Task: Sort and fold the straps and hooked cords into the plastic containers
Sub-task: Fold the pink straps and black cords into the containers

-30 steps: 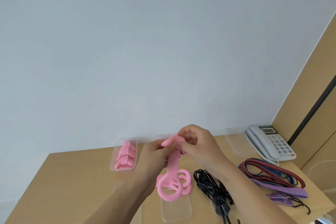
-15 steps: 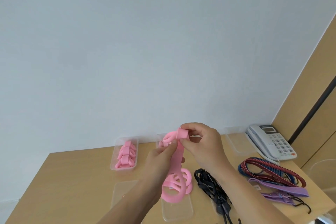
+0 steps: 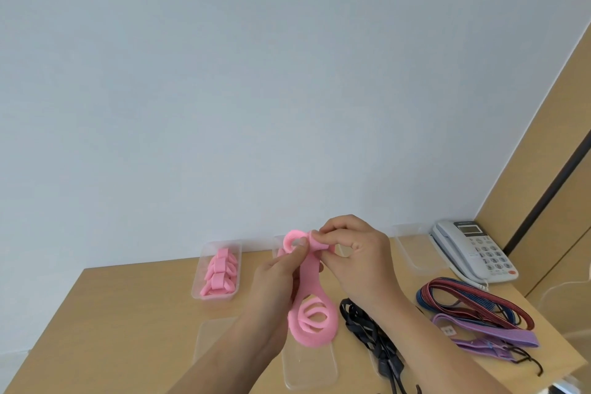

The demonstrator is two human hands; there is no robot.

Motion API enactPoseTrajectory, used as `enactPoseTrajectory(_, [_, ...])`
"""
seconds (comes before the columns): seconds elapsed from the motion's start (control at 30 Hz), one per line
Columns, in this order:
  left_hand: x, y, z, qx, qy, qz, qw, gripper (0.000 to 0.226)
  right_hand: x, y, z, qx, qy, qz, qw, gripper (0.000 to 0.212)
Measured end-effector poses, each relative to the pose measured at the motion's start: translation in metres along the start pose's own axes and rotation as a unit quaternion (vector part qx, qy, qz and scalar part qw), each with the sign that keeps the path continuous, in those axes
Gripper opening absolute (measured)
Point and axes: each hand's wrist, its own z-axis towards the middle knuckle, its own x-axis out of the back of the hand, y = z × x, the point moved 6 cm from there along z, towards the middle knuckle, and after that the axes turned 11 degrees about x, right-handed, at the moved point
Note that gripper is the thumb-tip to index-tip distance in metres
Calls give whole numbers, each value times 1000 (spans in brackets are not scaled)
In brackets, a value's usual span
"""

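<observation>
I hold a pink strap (image 3: 309,278) up over the wooden table (image 3: 134,304). My left hand (image 3: 277,278) pinches its top loop from the left. My right hand (image 3: 358,257) pinches the folded top end from the right. The strap's lower loops (image 3: 315,320) hang down above a clear plastic container (image 3: 310,368). Another clear container (image 3: 217,269) at the back left holds several folded pink straps.
Black hooked cords (image 3: 367,326) lie right of the hanging strap. Red and blue cords (image 3: 473,301) and purple straps (image 3: 492,336) lie at the right. A grey phone (image 3: 473,249) sits at the back right beside a clear container (image 3: 415,249). A flat lid (image 3: 211,339) lies at the left.
Both hands have worked the strap's top end, and a loop now stands out above my left thumb. The hanging loops shifted slightly.
</observation>
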Motion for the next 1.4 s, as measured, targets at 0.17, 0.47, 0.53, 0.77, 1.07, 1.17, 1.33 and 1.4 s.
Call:
enactPoseTrajectory(0.17, [-1,-2,0,9,12,-17,1000,45,-3,-4,-2,43,30,-48,997,24])
enactPoseTrajectory(0.47, [3,-1,5,8,-16,4,1000,36,0,-5,3,43,-57,-38,997,36])
enactPoseTrajectory(0.53, [6,0,7,9,-15,10,1000,32,4,-4,3,14,-71,-7,997,27])
enactPoseTrajectory(0.77, [6,9,13,-33,-11,120,992,24,1,12,7,-153,-114,23,981,19])
enactPoseTrajectory(1.07, [2,6,11,-20,-49,161,986,24,6,11,9,-125,-169,14,977,15])
enactPoseTrajectory(1.17, [3,2,9,-4,-50,168,985,23,6,13,7,-134,-184,9,974,16])
enactPoseTrajectory(1.33, [4,-7,10,28,-39,158,986,35,10,13,5,-135,-130,28,982,22])
enactPoseTrajectory(1.4, [2,-9,12,24,-46,148,988,39,10,10,3,-132,-106,51,984,18])
